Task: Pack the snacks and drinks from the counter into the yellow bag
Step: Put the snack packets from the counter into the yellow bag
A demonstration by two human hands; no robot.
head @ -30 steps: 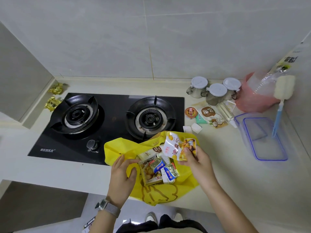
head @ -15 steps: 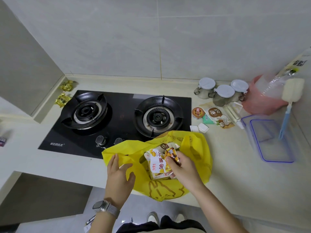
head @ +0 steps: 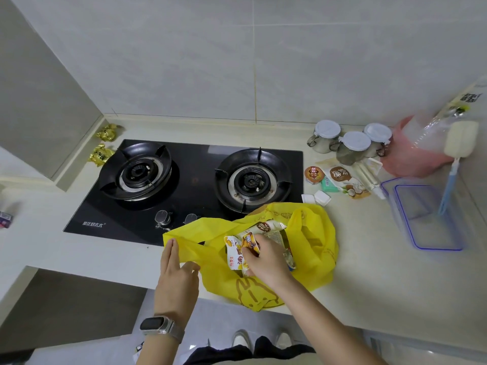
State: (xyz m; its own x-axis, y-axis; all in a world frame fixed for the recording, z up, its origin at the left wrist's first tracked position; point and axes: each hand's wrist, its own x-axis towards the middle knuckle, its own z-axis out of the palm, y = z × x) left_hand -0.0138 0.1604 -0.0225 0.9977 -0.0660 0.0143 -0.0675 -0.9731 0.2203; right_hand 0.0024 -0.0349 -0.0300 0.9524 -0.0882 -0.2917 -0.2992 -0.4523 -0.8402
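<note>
Lowered further, the right hand [head: 263,262] clamps snack packets [head: 241,246] inside the yellow bag [head: 313,248], whose rim the left hand [head: 176,275] pinches on the tabletop [head: 369,280].

My right hand [head: 266,262] is covering most of the snack packets [head: 238,250] inside the yellow bag [head: 313,248], so I cannot count them. At the left edge a small purple item [head: 5,219] is being cut off, and the hanging plastic sleeve [head: 448,119] is blurring
</note>
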